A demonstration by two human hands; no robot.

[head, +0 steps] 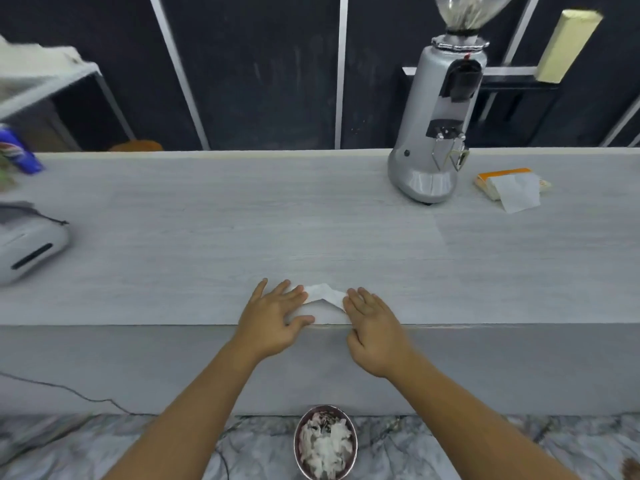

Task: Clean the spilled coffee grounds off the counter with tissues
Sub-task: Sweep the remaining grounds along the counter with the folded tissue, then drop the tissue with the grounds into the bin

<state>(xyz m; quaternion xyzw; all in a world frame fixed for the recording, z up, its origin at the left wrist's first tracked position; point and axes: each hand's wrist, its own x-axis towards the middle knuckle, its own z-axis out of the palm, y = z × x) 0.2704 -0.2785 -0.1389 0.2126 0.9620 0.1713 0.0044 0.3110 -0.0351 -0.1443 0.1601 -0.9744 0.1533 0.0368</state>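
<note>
Pressing flat at the counter front edge: left hand, right hand, fingers spread on tissue.

A white tissue lay flat on the pale grey wood-grain counter, right at its near edge, spread sideways with a peak rising at its middle. Its two ends were covered, so only the central part showed. No coffee grounds could be made out on the counter around it. Well apart, toward the far right, sat an orange-and-white tissue pack with one white sheet pulled out and draped over its front.
</note>
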